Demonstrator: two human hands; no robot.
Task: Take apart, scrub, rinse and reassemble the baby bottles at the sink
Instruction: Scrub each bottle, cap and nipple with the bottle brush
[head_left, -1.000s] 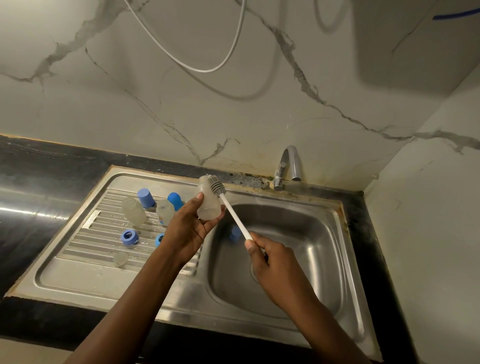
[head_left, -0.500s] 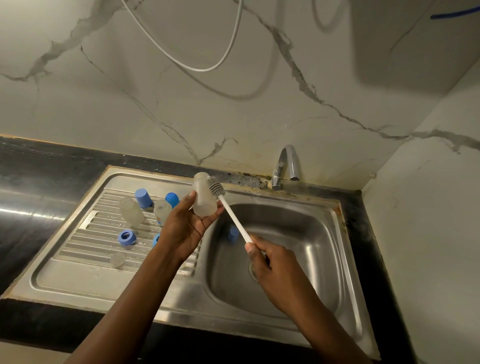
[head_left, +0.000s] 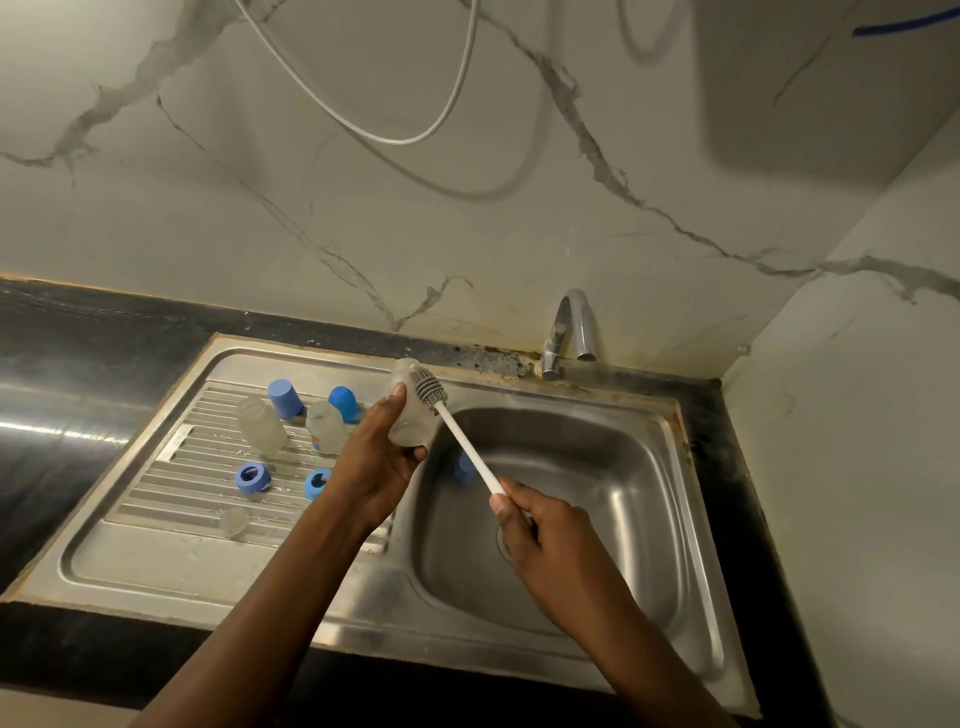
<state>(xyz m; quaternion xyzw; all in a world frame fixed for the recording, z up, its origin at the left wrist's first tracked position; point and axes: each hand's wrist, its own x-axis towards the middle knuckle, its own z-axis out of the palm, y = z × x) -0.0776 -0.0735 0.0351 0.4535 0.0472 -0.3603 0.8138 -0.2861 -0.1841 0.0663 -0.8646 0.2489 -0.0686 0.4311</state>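
Observation:
My left hand (head_left: 376, 462) grips a clear baby bottle body (head_left: 410, 421) over the left edge of the sink basin (head_left: 597, 519). My right hand (head_left: 540, 530) holds the white handle of a bottle brush (head_left: 467, 447); its grey bristle head lies against the bottle's outer side near the top. Two more clear bottle bodies (head_left: 261, 426) (head_left: 324, 426) lie on the ribbed drainboard (head_left: 156, 519). Near them are two blue caps (head_left: 284, 397) (head_left: 344, 402), two blue collar rings (head_left: 252, 478) (head_left: 318, 483) and a clear teat (head_left: 234, 521). Another blue part (head_left: 464, 470) lies in the basin, partly hidden by the brush handle.
A chrome tap (head_left: 569, 332) stands behind the basin; no water shows at its spout. A white hose (head_left: 395, 137) loops on the marble wall. Dark countertop (head_left: 78, 364) surrounds the steel sink, and a side wall closes in at the right.
The brush head stays against the bottle's side with only slight shifts. Both hands keep their grip and sit in nearly the same place.

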